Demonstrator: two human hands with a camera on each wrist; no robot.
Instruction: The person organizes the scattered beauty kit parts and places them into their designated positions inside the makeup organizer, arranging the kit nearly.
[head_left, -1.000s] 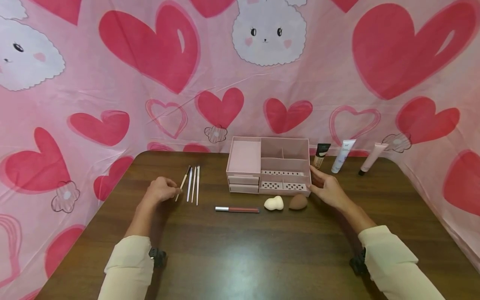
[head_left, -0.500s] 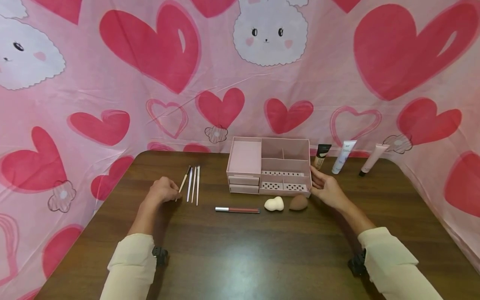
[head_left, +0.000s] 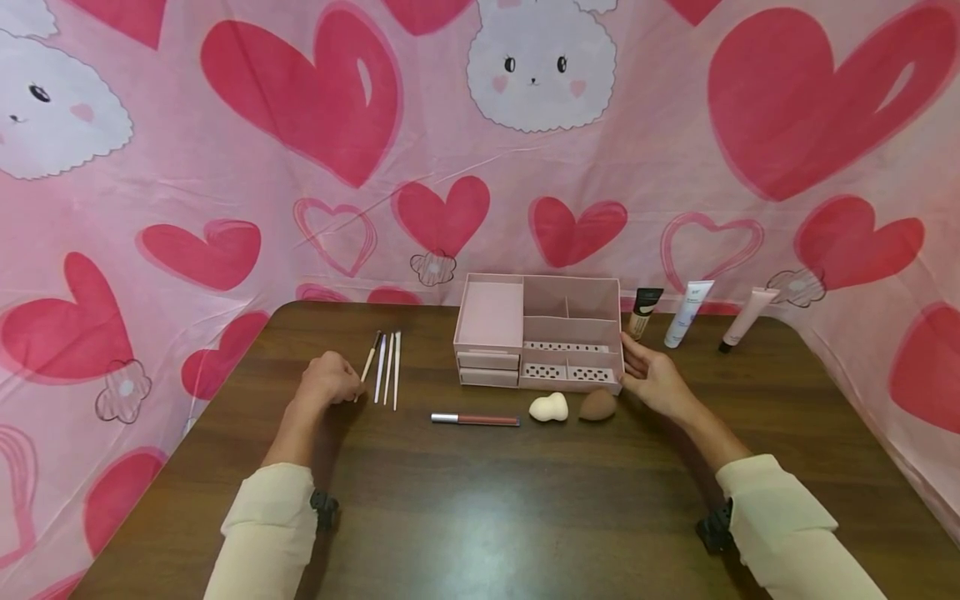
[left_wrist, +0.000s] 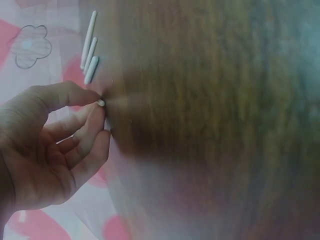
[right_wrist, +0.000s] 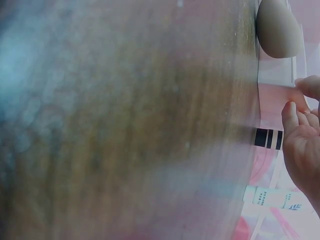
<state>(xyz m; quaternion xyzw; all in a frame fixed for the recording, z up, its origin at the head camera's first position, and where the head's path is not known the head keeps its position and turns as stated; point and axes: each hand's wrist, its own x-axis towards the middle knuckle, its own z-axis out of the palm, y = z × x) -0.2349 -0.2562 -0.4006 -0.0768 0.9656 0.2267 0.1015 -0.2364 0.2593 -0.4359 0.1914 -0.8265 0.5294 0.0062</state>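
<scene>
On the worktop (head_left: 480, 500), the left hand (head_left: 328, 380) pinches the wooden brush (head_left: 368, 365) by its near end; the right hand (head_left: 651, 377), fingers relaxed, touches the pink organizer (head_left: 537, 333).

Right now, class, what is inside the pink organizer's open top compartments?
The organizer shows only bare pink compartments; nothing sits in them. Its two small drawers are closed, so their contents are hidden.

Slim tan-handled makeup brush (head_left: 369, 364) lies leftmost beside three white brushes (head_left: 387, 368).

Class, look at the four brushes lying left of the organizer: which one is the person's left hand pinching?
The leftmost brush, with the tan handle and dark tip; the left hand pinches its near end. The other three are white.
</scene>
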